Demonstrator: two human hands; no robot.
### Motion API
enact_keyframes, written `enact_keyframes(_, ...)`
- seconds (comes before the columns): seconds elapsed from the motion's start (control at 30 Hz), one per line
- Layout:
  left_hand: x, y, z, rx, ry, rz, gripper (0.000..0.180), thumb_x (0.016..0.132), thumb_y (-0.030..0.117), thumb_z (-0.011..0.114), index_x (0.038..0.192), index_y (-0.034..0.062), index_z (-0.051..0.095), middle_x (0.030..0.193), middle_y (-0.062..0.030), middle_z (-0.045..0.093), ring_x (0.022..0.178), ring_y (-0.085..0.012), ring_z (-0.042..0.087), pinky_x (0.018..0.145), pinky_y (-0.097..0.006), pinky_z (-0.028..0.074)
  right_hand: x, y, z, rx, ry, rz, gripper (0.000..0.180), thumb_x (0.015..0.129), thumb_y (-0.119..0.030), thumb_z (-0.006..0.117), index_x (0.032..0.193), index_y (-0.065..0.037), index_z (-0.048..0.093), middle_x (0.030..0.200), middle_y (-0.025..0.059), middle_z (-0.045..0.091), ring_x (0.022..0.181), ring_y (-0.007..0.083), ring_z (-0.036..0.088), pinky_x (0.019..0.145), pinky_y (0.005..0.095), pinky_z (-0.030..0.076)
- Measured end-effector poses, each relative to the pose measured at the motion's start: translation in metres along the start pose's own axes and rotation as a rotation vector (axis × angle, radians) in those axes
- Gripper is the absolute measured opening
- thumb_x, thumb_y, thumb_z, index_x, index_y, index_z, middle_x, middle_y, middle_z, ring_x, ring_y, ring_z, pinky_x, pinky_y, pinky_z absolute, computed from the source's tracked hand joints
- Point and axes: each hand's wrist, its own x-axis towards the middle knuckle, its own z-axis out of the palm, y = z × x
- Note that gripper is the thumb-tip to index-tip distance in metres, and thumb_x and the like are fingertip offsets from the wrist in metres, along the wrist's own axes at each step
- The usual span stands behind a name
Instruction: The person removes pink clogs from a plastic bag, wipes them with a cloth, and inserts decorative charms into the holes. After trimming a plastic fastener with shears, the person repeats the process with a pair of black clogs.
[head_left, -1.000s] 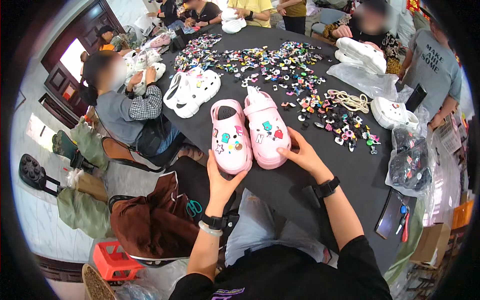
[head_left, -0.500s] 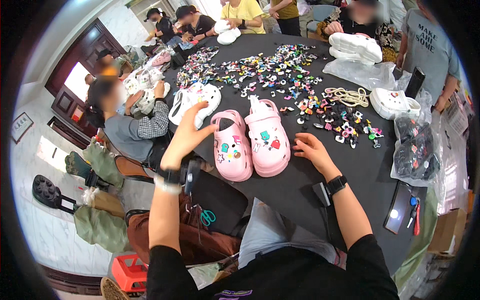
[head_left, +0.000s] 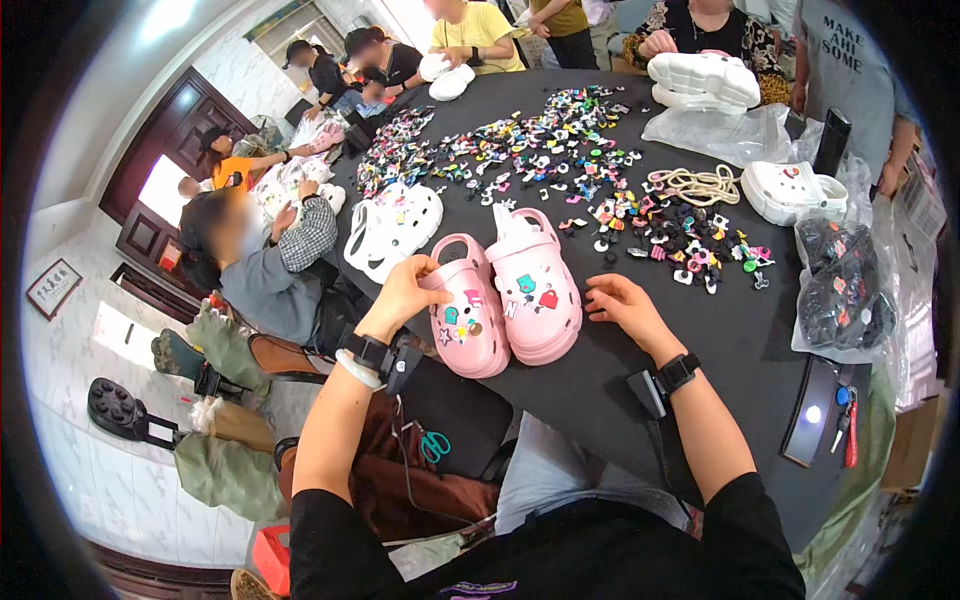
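Note:
Two pale pink clogs stand side by side before me on the black-topped table, toes toward me, with colourful charms on their uppers. My left hand (head_left: 408,296) grips the rim of the left pink clog (head_left: 478,345), thumb on the upper and fingers at the heel opening. Just right of the right pink clog (head_left: 545,325), my right hand (head_left: 628,308) is open, its fingers loosely curved and holding nothing. White stuffing shows in the opening of the right clog. Behind my left hand lies a pair of white clogs (head_left: 395,228) with charms.
Loose charms (head_left: 520,145) spread across the table (head_left: 610,420). At right lie a rope coil (head_left: 697,190), a white clog (head_left: 785,190), bagged black clogs (head_left: 845,290) and a phone (head_left: 812,415) beside keys. Co-workers sit around the table; one in grey (head_left: 270,290) is at left.
My left hand has come down from above the left pink clog and closed on its rim. My right hand stays beside the right clog. The view has shifted slightly.

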Motion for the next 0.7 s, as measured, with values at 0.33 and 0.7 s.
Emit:
enact_keyframes(0.33, -0.001, -0.003, 0.013, -0.403, -0.04, -0.166, 0.039, 0.069, 0.002, 0.08, 0.104, -0.0025, 0.062, 0.091, -0.005, 0.066, 0.081, -0.0124, 0.062, 0.074, -0.026, 0.049, 0.001, 0.003, 0.0, -0.019, -0.005, 0.024, 0.026, 0.096, -0.012, 0.052, 0.119, 0.0, 0.054, 0.106, 0.0104, 0.06, 0.094, 0.018, 0.062, 0.081, 0.0316, 0.055)
enact_keyframes(0.7, 0.008, -0.001, 0.012, -0.396, -0.06, -0.2, 0.047, 0.071, 0.007, 0.079, 0.113, -0.0025, 0.06, 0.096, -0.0051, 0.065, 0.085, -0.0132, 0.06, 0.077, -0.027, 0.048, -0.002, 0.001, 0.0, -0.049, -0.01, 0.0, 0.025, 0.096, -0.012, 0.052, 0.118, 0.0, 0.055, 0.104, 0.01, 0.061, 0.093, 0.0174, 0.063, 0.081, 0.03, 0.054)
